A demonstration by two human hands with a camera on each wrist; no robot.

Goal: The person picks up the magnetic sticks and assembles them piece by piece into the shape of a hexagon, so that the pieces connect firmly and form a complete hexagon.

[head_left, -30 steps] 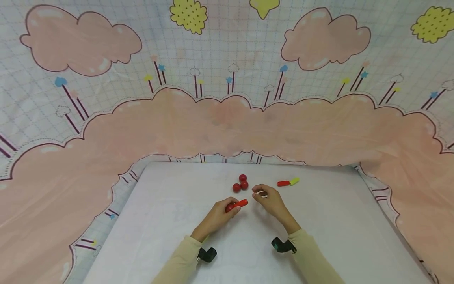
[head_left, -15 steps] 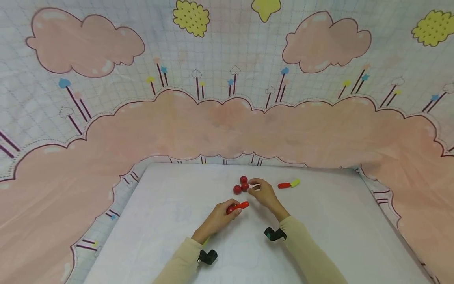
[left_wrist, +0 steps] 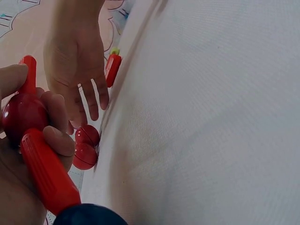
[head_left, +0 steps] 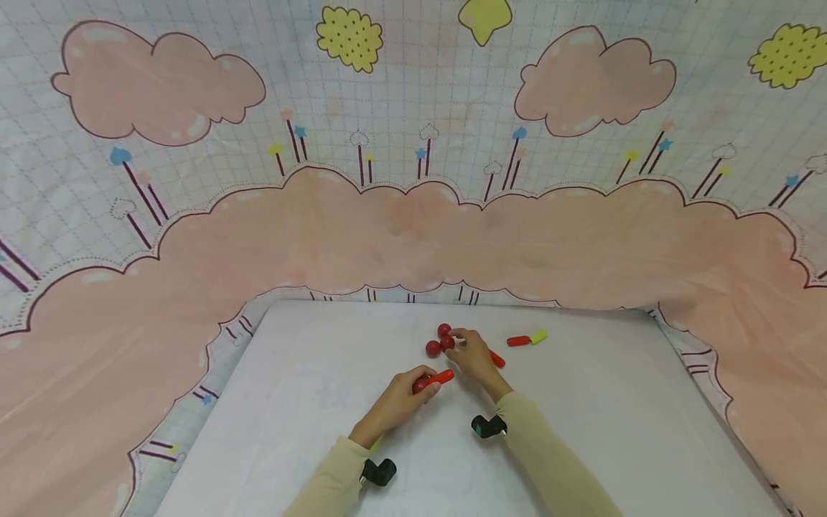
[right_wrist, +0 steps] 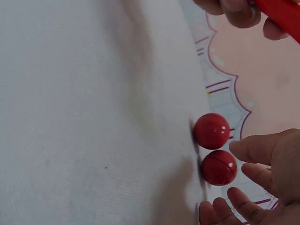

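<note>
My left hand (head_left: 394, 402) grips a dark red ball (left_wrist: 26, 117) together with a bright red handle (left_wrist: 49, 171); another red handle-like end (left_wrist: 29, 70) sticks out past the ball. A yellow-green bit (head_left: 376, 442) shows beside the left wrist, perhaps the handle's far end. My right hand (head_left: 473, 355) is at a cluster of three red balls (head_left: 433, 349), its fingers apart and extended around the nearest ball (right_wrist: 219, 168). In the right wrist view the thumb is close beside the balls; whether it touches cannot be told.
A red piece (head_left: 497, 359) lies just right of the right hand, partly hidden by it. Farther right is a red-handled piece with a yellow-green end (head_left: 527, 339), like a toy knife. The white table (head_left: 310, 373) meets a patterned cloth backdrop (head_left: 413, 237).
My right hand has moved left and forward to the balls, uncovering the red piece on its right. My left hand keeps its hold, almost still.
</note>
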